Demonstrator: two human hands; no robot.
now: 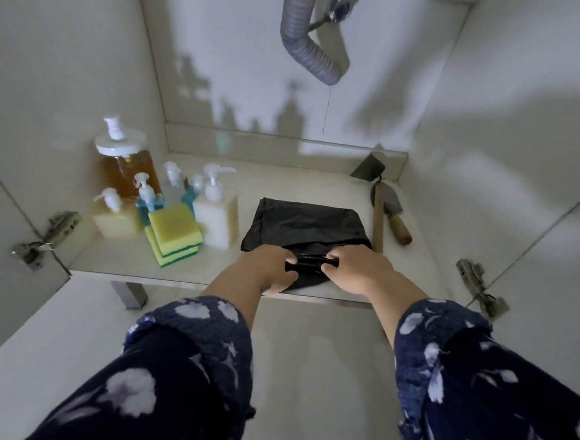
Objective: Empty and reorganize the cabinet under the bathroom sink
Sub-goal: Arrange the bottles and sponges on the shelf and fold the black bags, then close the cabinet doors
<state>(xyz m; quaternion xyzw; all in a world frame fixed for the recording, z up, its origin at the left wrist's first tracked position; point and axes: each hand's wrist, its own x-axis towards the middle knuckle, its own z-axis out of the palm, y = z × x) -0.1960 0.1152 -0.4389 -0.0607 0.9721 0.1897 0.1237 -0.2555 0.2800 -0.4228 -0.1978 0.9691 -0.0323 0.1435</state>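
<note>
Left hand (271, 265) and right hand (354, 267) both pinch the near, bunched end of a folded black plastic bag (305, 226), fingers curled into it, at the front edge of the cabinet floor (318, 184), mid-width. Just beside the bag toward the right wall: a wooden-handled hoe (378, 209) and trowel (397, 217). Left side: stacked sponges (174, 234) in front of clustered pump bottles (167, 194); drain hose (308, 39) overhead.

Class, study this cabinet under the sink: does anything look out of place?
Yes: a hoe and trowel lie at the right rear of the cabinet floor, garden tools among soap bottles and sponges.
</note>
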